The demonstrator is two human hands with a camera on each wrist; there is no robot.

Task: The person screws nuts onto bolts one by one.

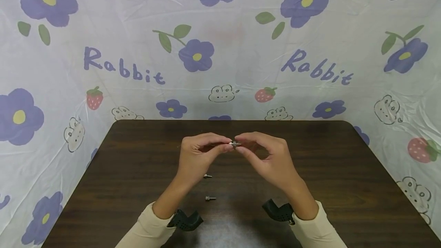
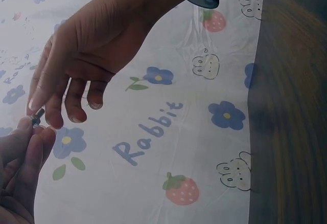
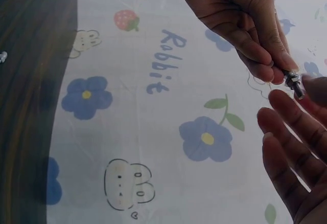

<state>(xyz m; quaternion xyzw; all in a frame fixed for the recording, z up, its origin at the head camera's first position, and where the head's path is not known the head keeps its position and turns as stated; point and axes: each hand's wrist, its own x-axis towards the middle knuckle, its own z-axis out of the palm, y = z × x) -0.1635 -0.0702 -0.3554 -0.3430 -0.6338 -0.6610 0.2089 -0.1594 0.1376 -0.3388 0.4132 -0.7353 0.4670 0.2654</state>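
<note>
A small silver bolt (image 1: 234, 144) with washers or a nut around it lies level between both hands above the table. My left hand (image 1: 198, 156) pinches one end of it between thumb and index finger. The thumb and index finger of my right hand (image 1: 275, 160) come round the other end, close about the washers or nut. In the right wrist view, the threaded end of the bolt (image 3: 295, 84) shows between them. The other right fingers are spread and loosely bent. Fingertips partly hide the bolt in all views.
Two more small bolts lie on the dark wooden table (image 1: 138, 179): one bolt (image 1: 210, 198) nearer the front, another bolt (image 1: 208, 176) partly hidden near the left wrist. A patterned white cloth (image 1: 227, 68) hangs behind and at the sides of the table.
</note>
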